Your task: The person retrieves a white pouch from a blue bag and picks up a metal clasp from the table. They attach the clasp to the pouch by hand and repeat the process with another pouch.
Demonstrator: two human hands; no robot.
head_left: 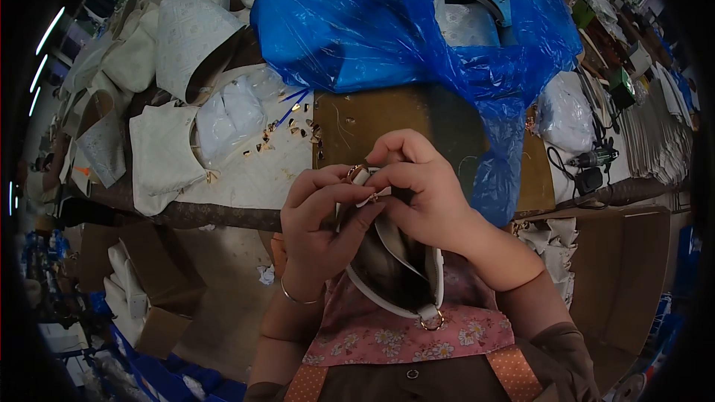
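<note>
A small white handbag [440, 277] hangs open in front of my chest, its dark inside facing up. A gold ring [432, 320] is fixed at its near end. My left hand [324, 212] is closed, with thumb and fingers pinching the far end of the bag. There my right hand [421, 190] is closed too, its thumb and fingertips meeting the left ones. Between the fingers shows a small gold metal fitting [357, 173]. The fingers partly cover it, so how it joins the bag cannot be made out.
Small gold metal pieces [296, 128] lie scattered on the table beside a clear plastic bag [231, 115]. White bag parts [167, 152] are piled at left. A large blue plastic bag [350, 30] covers the back. Cardboard boxes [614, 275] stand below the table edge.
</note>
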